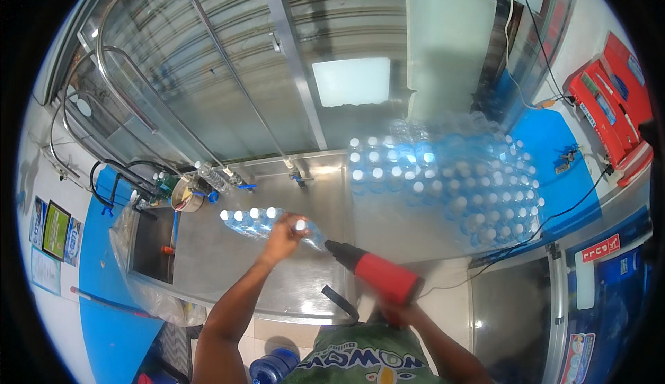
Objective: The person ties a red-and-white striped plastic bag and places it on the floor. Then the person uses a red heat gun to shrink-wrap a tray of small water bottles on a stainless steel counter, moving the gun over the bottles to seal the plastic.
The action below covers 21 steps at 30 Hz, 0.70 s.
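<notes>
My left hand (282,238) is closed around a clear plastic bottle (313,234) with a white cap. Beside that hand, to its left, several more capped bottles (251,223) stand in a short row on the steel counter. A red heat gun (388,279) with a black nozzle is gripped in my right hand (400,312), whose fingers are partly hidden under the tool. The nozzle points left, with its tip close to the held bottle. At the right of the counter stands a large group of white-capped bottles (454,183), well apart from both hands.
Along the back of the steel counter (208,259) run blue-handled taps (294,173) and tall bent pipes. A sink basin (152,245) lies at the left, near a round tub (185,195). A cable trails from the heat gun toward the red box (613,110). Below stands a blue water jug (273,367).
</notes>
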Motion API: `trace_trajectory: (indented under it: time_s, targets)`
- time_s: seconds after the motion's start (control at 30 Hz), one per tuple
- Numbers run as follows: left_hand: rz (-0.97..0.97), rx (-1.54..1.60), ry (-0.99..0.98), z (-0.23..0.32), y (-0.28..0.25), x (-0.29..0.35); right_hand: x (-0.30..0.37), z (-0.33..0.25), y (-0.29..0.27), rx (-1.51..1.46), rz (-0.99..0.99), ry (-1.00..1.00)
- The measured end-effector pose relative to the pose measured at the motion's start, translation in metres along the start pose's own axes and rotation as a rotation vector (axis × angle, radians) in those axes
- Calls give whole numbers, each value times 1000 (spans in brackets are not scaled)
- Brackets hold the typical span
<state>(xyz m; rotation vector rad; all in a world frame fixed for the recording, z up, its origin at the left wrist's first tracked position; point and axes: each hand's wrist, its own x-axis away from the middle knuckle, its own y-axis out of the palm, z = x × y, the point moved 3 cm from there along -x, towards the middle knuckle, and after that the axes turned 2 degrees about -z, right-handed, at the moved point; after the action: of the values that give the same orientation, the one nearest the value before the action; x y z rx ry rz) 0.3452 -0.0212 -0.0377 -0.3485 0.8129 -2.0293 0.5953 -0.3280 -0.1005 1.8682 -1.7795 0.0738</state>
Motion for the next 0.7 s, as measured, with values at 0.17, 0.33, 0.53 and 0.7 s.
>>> trace_trajectory:
  time_s: [0.17, 0.33, 0.53, 0.7]
  targets:
    - [10, -72, 77, -7, 3, 1, -10, 14, 3, 100, 62, 27]
    - [-53, -101, 93, -4, 5, -7, -12, 13, 12, -87, 23, -18]
    - [-62, -271, 57, 12, 4, -9, -15, -1, 21, -69, 46, -34]
    - [-71, -491, -159, 17, 0, -19, -12, -2, 22, 32, 49, -20]
